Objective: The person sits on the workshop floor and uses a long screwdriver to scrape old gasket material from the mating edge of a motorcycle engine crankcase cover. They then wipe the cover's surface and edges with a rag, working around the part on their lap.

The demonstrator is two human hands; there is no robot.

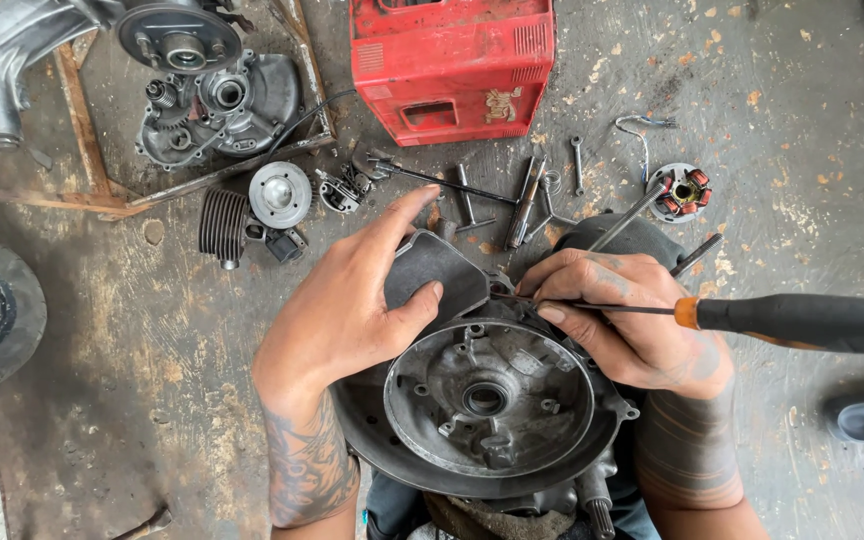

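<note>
While my left hand pinches the dark cover to steady the engine casing, my right hand closes around the screwdriver for control.

L hand grips dark cover plate at 11 o'clock on engine case, thumb and fingers pinching it. R hand holds screwdriver by the shank; orange/black handle points to 3 o'clock, tip at case rim near the plate. Red housing at 12 o'clock. Finned cylinder at 10 o'clock. Stator coil at 2 o'clock.
</note>
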